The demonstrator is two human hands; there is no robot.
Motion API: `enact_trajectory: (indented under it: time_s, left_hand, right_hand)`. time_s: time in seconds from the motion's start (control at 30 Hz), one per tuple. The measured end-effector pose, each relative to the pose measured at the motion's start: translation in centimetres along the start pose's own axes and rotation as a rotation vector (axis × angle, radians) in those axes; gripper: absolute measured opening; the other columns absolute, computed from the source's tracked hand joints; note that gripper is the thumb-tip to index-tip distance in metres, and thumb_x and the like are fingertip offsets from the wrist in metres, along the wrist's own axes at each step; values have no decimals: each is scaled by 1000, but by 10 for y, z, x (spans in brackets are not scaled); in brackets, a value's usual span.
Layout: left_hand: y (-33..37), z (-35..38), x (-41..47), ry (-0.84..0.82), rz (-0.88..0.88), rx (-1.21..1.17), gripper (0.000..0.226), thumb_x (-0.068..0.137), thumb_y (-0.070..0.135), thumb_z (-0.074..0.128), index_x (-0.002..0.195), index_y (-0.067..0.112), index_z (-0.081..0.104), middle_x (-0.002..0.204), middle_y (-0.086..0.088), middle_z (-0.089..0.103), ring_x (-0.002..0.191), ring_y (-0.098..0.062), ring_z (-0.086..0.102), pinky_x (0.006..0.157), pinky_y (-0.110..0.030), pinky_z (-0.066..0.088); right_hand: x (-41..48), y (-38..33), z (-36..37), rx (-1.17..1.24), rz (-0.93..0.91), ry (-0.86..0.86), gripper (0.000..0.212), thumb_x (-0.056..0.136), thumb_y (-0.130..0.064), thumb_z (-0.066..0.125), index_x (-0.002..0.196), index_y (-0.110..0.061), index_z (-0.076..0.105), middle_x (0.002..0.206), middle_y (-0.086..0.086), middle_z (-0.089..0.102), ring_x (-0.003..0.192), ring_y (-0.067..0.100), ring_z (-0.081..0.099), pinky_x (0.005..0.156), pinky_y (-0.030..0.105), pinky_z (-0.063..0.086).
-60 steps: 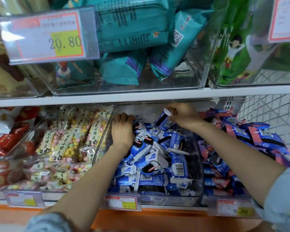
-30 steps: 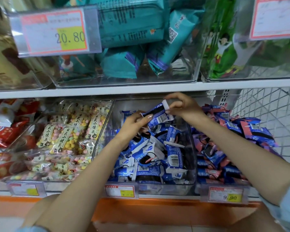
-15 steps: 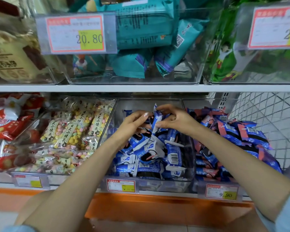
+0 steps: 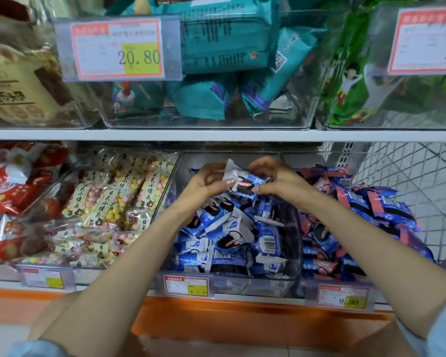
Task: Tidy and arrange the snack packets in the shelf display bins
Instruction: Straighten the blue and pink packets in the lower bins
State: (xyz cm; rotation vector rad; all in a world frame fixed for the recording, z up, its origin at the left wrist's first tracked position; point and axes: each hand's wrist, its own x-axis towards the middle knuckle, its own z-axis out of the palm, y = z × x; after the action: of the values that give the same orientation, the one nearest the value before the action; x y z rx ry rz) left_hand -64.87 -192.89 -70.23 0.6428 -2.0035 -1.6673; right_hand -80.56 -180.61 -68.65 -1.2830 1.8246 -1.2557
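Note:
A small blue and white snack packet [image 4: 242,182] is held above the middle clear bin [image 4: 255,282] on the lower shelf. My left hand [image 4: 204,184] pinches its left end and my right hand [image 4: 276,180] pinches its right end. Below them the bin holds a loose heap of several blue and white packets [image 4: 232,235], lying at all angles.
Left of it is a bin of pastel ball-candy bags [image 4: 108,199], then red packets [image 4: 8,191]. To the right lies a bin of blue and pink packets [image 4: 358,210] beside a wire mesh panel [image 4: 417,176]. Teal packets [image 4: 216,60] fill the upper shelf bin.
Both hands lifted out of the heap and came together on one blue packet, which my right hand raised first. The packet has turned from upright to lying across between the hands.

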Motion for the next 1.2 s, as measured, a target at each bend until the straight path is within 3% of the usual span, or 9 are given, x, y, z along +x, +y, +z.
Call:
enact_trajectory:
  time_s: [0.17,0.27,0.37,0.53,0.67,0.77,0.87,1.0,1.2]
  left_hand:
    - [-4,6,3,25,31,38,38,84,13,67,119,7,54,106,-4,67,90,-7,66,73,-14,48]
    - [-3,4,4,61,8,4,34,82,19,69,113,14,55,108,-7,66,97,-21,65,79,-27,51]
    - [-2,9,4,36,-28,-141,29,82,10,67,108,15,53,100,-5,64,89,-19,65,74,-25,54]
    - [-8,5,10,101,-26,-134,30,80,7,70,100,21,52,107,-7,63,96,-23,64,85,-29,52]
    - [-1,-10,30,149,-3,62,56,69,23,79,116,16,50,109,-5,62,95,-22,63,82,-29,53]
    - [7,-7,50,183,38,290,40,76,18,75,106,13,50,90,6,57,87,-17,57,67,-15,51]
    - [6,2,66,100,54,466,45,82,17,70,121,10,52,108,4,57,91,-10,51,57,-4,42]
    - [-8,1,85,-78,85,657,53,79,21,73,127,12,52,122,-6,58,98,-13,54,84,-21,46]
    - [-13,5,100,-160,224,976,24,80,17,70,97,7,56,92,-7,59,86,-25,56,78,-36,48]
  right_hand:
    - [0,0,0,-73,-42,-13,38,78,-3,72,96,-32,59,98,-10,63,74,-1,59,71,11,44]
    - [-1,2,0,-106,-49,11,36,79,-3,72,100,-29,59,88,-5,63,65,-3,58,66,12,45]
    - [-2,2,-2,-55,-30,33,35,82,3,66,109,-17,57,90,-1,59,57,-1,63,61,12,50]
    - [-4,4,-11,-212,-92,139,38,79,-1,71,112,-16,58,98,9,64,80,12,62,73,12,47]
    - [-9,8,-26,-206,-91,268,30,82,4,64,108,-10,60,102,17,66,95,31,63,73,10,46]
    - [-18,11,-29,-207,-101,287,26,83,0,66,104,-14,60,99,12,66,91,25,63,75,13,47]
    - [-36,11,-31,-188,-119,274,24,84,-4,66,103,-18,60,98,5,67,89,17,63,79,22,50]
    - [-58,15,-33,-82,-53,276,30,86,-8,65,99,-33,56,101,-5,64,90,5,62,80,20,52]
    - [-71,26,-40,-74,25,241,30,86,-11,65,106,-32,56,107,-6,62,93,10,63,88,37,54]
